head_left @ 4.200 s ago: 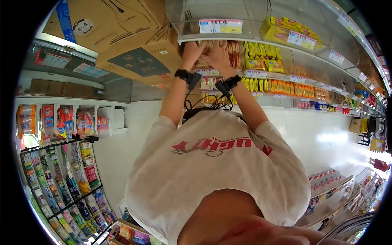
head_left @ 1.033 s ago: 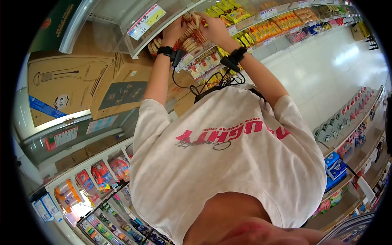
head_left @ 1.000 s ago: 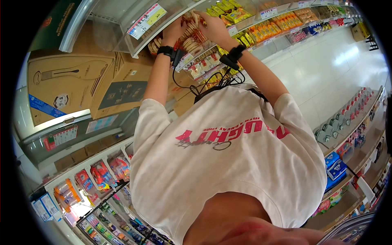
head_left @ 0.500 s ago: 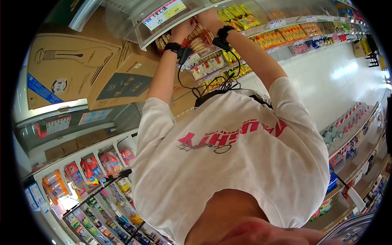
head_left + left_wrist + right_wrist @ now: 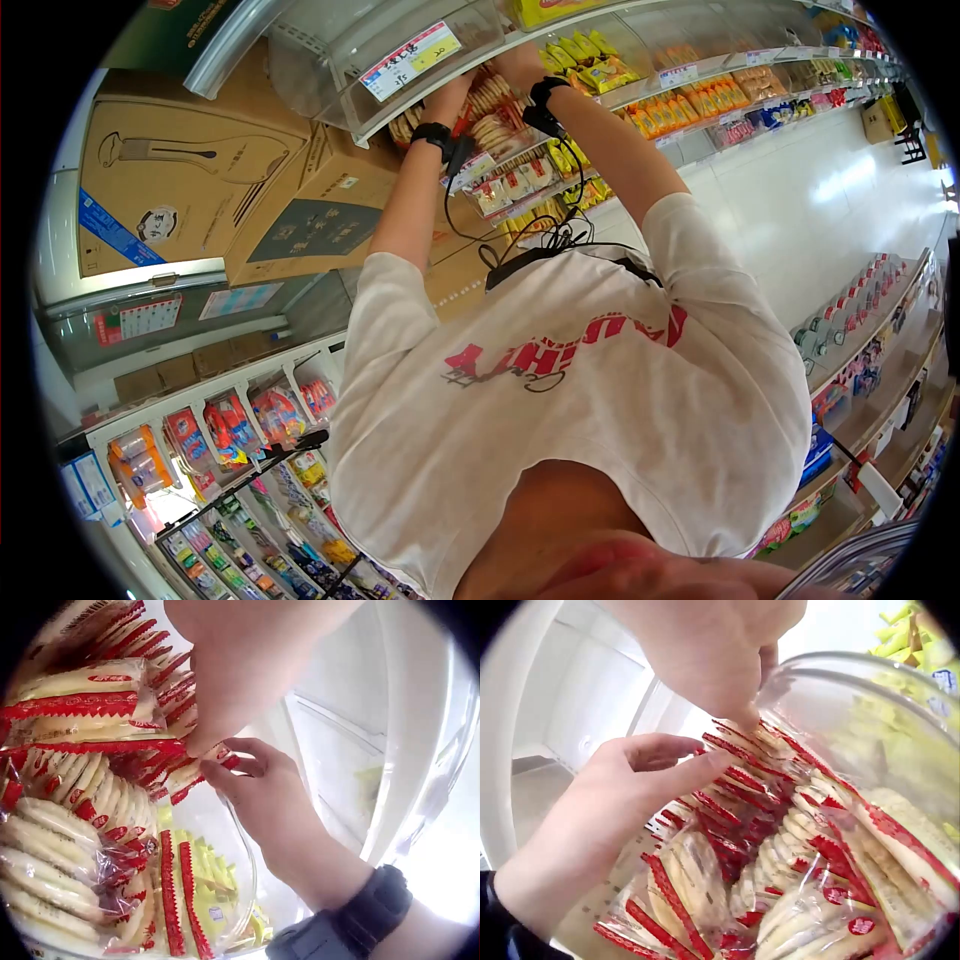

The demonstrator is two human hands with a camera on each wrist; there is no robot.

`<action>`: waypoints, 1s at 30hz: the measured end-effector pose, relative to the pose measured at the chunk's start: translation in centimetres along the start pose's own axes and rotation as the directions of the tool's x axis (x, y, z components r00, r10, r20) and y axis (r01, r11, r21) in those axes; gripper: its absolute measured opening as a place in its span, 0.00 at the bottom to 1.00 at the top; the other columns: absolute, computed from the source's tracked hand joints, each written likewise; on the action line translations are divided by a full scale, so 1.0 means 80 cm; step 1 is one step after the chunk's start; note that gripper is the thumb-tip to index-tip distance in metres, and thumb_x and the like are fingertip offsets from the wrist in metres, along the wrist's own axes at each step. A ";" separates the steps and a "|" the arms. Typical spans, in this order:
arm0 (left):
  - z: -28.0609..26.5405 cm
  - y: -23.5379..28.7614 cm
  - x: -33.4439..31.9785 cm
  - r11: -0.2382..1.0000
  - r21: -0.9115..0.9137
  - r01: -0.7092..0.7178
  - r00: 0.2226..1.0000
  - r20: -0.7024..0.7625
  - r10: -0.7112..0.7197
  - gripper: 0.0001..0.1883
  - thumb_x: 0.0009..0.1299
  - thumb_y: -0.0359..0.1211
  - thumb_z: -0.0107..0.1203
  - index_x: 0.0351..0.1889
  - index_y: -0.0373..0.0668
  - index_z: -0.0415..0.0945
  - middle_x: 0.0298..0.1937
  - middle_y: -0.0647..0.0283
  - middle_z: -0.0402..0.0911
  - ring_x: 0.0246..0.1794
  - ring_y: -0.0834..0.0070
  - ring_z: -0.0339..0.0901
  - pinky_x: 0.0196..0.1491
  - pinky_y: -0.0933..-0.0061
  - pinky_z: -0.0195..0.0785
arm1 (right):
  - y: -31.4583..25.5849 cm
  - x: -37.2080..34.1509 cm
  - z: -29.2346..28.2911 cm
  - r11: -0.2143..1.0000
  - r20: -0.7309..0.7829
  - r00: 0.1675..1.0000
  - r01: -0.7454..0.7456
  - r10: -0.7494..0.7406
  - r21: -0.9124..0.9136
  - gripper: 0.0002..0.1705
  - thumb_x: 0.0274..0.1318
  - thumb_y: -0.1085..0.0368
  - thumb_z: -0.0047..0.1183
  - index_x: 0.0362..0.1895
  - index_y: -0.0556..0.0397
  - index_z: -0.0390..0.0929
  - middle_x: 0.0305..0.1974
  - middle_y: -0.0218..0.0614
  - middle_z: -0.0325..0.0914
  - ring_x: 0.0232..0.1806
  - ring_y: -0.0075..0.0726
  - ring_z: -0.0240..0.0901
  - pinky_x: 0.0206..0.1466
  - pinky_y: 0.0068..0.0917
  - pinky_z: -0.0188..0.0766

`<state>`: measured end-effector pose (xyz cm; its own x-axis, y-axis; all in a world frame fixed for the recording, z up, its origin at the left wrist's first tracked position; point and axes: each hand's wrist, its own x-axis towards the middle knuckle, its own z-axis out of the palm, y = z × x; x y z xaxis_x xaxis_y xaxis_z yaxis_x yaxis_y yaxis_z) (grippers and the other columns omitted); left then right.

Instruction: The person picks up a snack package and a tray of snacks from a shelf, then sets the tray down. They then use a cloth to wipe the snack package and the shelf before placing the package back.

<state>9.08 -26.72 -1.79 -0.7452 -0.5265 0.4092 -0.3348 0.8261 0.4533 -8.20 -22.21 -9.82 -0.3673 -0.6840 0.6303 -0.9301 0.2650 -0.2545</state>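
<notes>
Clear cracker packets with red crimped edges stand in rows in a clear shelf bin. My left hand reaches in at the bin's left part. In the right wrist view, the thumb and fingers of my left hand pinch the edge of a packet in the back row. Deeper in on the right is my right hand, partly hidden by the shelf above. The left wrist view shows my right hand pinching a small packet between thumb and fingers, close beside my left hand.
A clear upper shelf with a price tag overhangs both hands. Yellow snack packets fill the neighbouring bin. Large cardboard boxes stand at the left. Cables hang between the wrists.
My right hand has gone deeper into the bin over the last second. Against the oldest frame, my hands are farther apart and the head view has tilted, with more of the packets showing between them.
</notes>
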 end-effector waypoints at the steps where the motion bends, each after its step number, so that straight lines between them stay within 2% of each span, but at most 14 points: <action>1: -0.001 0.005 0.001 0.997 -0.030 0.070 0.998 0.007 -0.070 0.19 0.70 0.41 0.61 0.53 0.39 0.76 0.45 0.45 0.81 0.46 0.45 0.78 0.49 0.50 0.71 | -0.016 -0.003 -0.039 0.995 0.052 0.997 -0.063 0.059 0.077 0.14 0.60 0.61 0.53 0.45 0.57 0.80 0.43 0.52 0.83 0.44 0.58 0.82 0.43 0.47 0.80; 3: 0.020 -0.025 0.007 0.997 0.044 0.057 0.998 -0.013 -0.056 0.20 0.71 0.42 0.60 0.54 0.40 0.76 0.47 0.44 0.81 0.48 0.45 0.77 0.50 0.50 0.71 | -0.025 0.002 -0.063 0.975 0.104 0.985 -0.153 0.137 0.159 0.15 0.59 0.60 0.54 0.45 0.57 0.80 0.43 0.53 0.83 0.44 0.59 0.82 0.43 0.47 0.81; 6: 0.020 -0.043 0.013 0.985 0.140 0.099 0.989 0.097 -0.113 0.21 0.75 0.43 0.54 0.60 0.40 0.72 0.52 0.44 0.80 0.52 0.43 0.76 0.53 0.46 0.69 | -0.023 0.001 -0.060 0.969 0.110 0.980 -0.183 0.166 0.165 0.17 0.58 0.58 0.55 0.47 0.54 0.83 0.43 0.52 0.84 0.46 0.59 0.82 0.45 0.47 0.80; 10: 0.027 -0.071 0.026 0.992 0.125 0.022 0.997 0.074 -0.031 0.20 0.74 0.41 0.56 0.57 0.40 0.74 0.52 0.44 0.80 0.50 0.44 0.76 0.51 0.50 0.70 | -0.028 0.003 -0.077 0.924 0.346 0.904 -0.332 0.253 0.190 0.22 0.56 0.54 0.57 0.52 0.52 0.83 0.47 0.52 0.84 0.49 0.59 0.81 0.52 0.47 0.79; 12: 0.042 -0.103 0.035 0.999 0.023 -0.037 0.999 0.024 0.037 0.18 0.73 0.41 0.58 0.52 0.38 0.77 0.48 0.44 0.81 0.47 0.42 0.76 0.49 0.52 0.70 | -0.004 0.007 -0.019 0.979 0.221 0.970 -0.137 0.101 0.152 0.22 0.56 0.55 0.56 0.52 0.51 0.83 0.48 0.51 0.83 0.50 0.59 0.80 0.53 0.48 0.79; 13: 0.040 -0.099 0.036 0.997 0.061 -0.045 0.999 0.022 0.044 0.18 0.73 0.41 0.57 0.51 0.37 0.78 0.47 0.43 0.81 0.47 0.42 0.76 0.49 0.51 0.70 | 0.007 0.010 0.006 0.992 0.162 0.987 -0.035 0.014 0.121 0.22 0.56 0.55 0.56 0.52 0.51 0.83 0.49 0.51 0.83 0.51 0.59 0.80 0.53 0.49 0.78; 14: 0.035 -0.092 0.036 0.994 0.101 -0.050 0.999 0.021 0.048 0.17 0.74 0.42 0.57 0.50 0.37 0.78 0.46 0.43 0.81 0.46 0.42 0.77 0.49 0.51 0.70 | 0.005 0.013 0.008 0.962 0.251 0.961 -0.173 0.117 0.212 0.20 0.56 0.58 0.54 0.50 0.51 0.83 0.48 0.50 0.83 0.52 0.60 0.78 0.51 0.50 0.78; 16: 0.039 -0.095 0.034 0.982 0.190 -0.012 1.000 0.023 0.008 0.17 0.74 0.42 0.56 0.46 0.35 0.80 0.42 0.43 0.82 0.43 0.43 0.77 0.46 0.51 0.70 | -0.004 0.015 -0.035 0.932 0.203 0.974 -0.161 0.098 0.325 0.17 0.55 0.59 0.54 0.47 0.50 0.83 0.46 0.50 0.83 0.50 0.61 0.78 0.49 0.50 0.78; 19: 0.060 -0.108 0.022 0.985 0.169 0.040 0.997 -0.072 -0.028 0.16 0.74 0.41 0.55 0.46 0.35 0.80 0.43 0.43 0.82 0.43 0.42 0.77 0.46 0.50 0.70 | -0.018 0.015 -0.060 0.878 0.180 0.971 -0.222 0.158 0.425 0.14 0.57 0.61 0.51 0.46 0.47 0.82 0.41 0.48 0.84 0.45 0.63 0.78 0.46 0.49 0.77; 21: 0.063 -0.103 0.021 0.994 0.110 0.022 0.996 -0.085 -0.012 0.16 0.74 0.40 0.55 0.46 0.35 0.80 0.43 0.43 0.82 0.43 0.42 0.77 0.46 0.50 0.70 | -0.018 0.013 -0.057 0.879 0.116 0.983 -0.182 0.145 0.442 0.16 0.59 0.60 0.50 0.49 0.44 0.82 0.40 0.48 0.84 0.43 0.62 0.79 0.47 0.49 0.77; 24: 0.032 -0.052 0.028 0.981 0.127 0.147 0.983 0.089 -0.159 0.17 0.78 0.39 0.45 0.57 0.39 0.71 0.54 0.41 0.77 0.55 0.42 0.74 0.55 0.49 0.68 | -0.018 0.011 -0.045 0.926 0.302 0.926 -0.300 0.224 0.231 0.21 0.62 0.59 0.49 0.59 0.36 0.79 0.44 0.45 0.85 0.48 0.58 0.80 0.50 0.49 0.76; 26: 0.018 -0.031 0.028 0.973 0.154 0.170 0.971 0.140 -0.192 0.20 0.79 0.38 0.40 0.64 0.40 0.66 0.60 0.40 0.75 0.60 0.42 0.72 0.59 0.49 0.67 | -0.007 -0.001 -0.001 0.990 0.224 0.965 -0.142 0.137 0.007 0.26 0.63 0.57 0.49 0.66 0.30 0.73 0.50 0.44 0.83 0.52 0.57 0.79 0.53 0.50 0.75; 27: 0.015 -0.026 0.026 0.981 0.146 0.126 0.984 0.107 -0.142 0.20 0.79 0.38 0.40 0.65 0.40 0.66 0.60 0.39 0.75 0.60 0.42 0.72 0.59 0.49 0.67 | -0.001 -0.005 0.014 0.992 0.191 0.978 -0.065 0.085 -0.111 0.28 0.64 0.57 0.49 0.69 0.27 0.71 0.52 0.44 0.83 0.54 0.57 0.79 0.54 0.51 0.75; 30: 0.021 -0.028 0.029 0.983 0.162 0.084 0.991 0.085 -0.099 0.22 0.78 0.36 0.41 0.69 0.41 0.63 0.60 0.37 0.75 0.58 0.41 0.73 0.57 0.49 0.68 | -0.026 -0.008 -0.056 0.983 0.369 0.922 -0.059 0.120 -0.174 0.33 0.65 0.54 0.49 0.74 0.26 0.64 0.56 0.46 0.80 0.56 0.59 0.76 0.57 0.52 0.73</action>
<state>7.11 -29.46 -3.17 -0.7547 -0.5866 0.2938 -0.4851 0.8004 0.3520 -6.05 -19.27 -6.42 -0.4477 -0.8494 0.2796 -0.8940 0.4186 -0.1598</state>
